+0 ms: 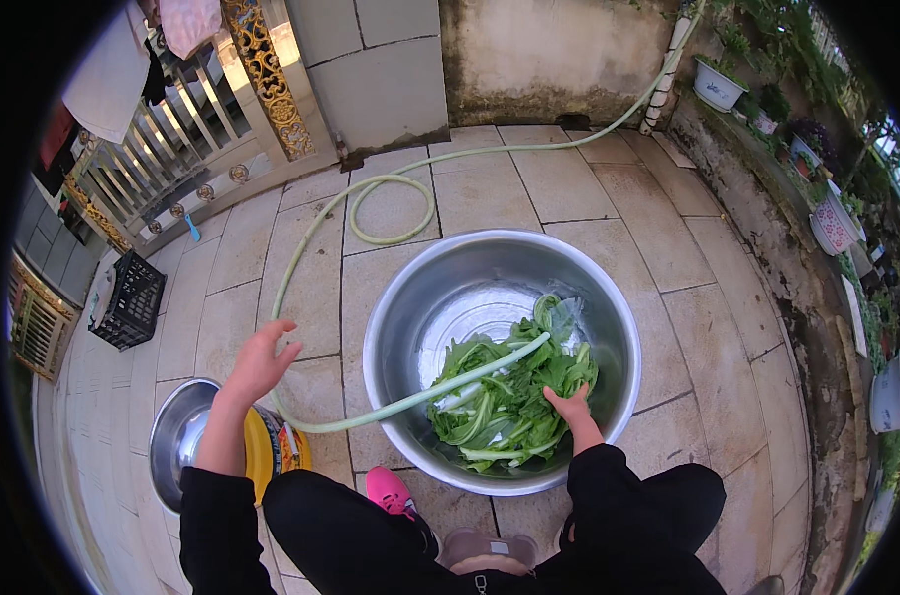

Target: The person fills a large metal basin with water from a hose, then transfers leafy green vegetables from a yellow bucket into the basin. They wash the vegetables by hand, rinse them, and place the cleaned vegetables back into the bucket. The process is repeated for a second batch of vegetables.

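Note:
A large round metal basin stands on the tiled ground before me. Leafy green vegetables with pale stalks lie in its lower right part, and water shows near its right side. My right hand is on the leaves at the right, its fingers partly hidden among them. A pale green hose crosses the basin's left rim, and its end rests over the leaves. My left hand is raised outside the basin to the left, above the hose's bend, fingers apart and holding nothing.
A smaller metal basin and a yellow bucket stand at my left. A black plastic crate is farther left. The hose loops over the tiles towards the back wall. Potted plants line a ledge at the right.

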Available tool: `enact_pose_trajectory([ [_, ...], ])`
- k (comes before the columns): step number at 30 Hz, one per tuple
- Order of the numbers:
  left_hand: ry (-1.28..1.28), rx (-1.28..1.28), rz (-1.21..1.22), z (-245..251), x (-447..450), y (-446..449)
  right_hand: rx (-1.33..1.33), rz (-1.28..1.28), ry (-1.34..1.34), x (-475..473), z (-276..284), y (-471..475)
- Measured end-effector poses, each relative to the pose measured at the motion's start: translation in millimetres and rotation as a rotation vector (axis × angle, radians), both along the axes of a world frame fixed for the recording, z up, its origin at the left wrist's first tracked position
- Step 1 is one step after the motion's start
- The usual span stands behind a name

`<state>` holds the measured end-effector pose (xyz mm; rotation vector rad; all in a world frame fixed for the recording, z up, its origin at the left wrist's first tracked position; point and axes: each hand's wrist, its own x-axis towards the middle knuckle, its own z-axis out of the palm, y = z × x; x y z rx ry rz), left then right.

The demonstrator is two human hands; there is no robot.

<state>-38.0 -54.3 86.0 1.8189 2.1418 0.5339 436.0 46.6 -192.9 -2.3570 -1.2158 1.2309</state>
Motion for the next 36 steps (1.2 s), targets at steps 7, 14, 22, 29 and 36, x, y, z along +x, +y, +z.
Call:
enact_pose_trajectory([
  [7,-0.042,-0.796,-0.337,-138.0,113.3,51.5,-0.185,0.092,-0.063,-29.0,-9.8,-6.4],
  [14,-0.122,-0.403,-0.091,-122.6,81.5,96.9,0.07,-0.079,0.254,-49.6,-67.2,-11.2],
  [22,-0.02,-0.663,-0.007,-170.8,77.7,114.0,0.228,0.417,0.347,-163.8,-25.1,9.2],
  [29,0.429,-0.195,-0.203,-160.4,104.3,98.7,-0.337,0.691,0.541,-113.7,3.0,49.9],
  [36,0.311,-0.078,-0.981,-176.5,188.1,80.0,0.011,0.125,-0.502,-27.6,-11.1,60.6],
])
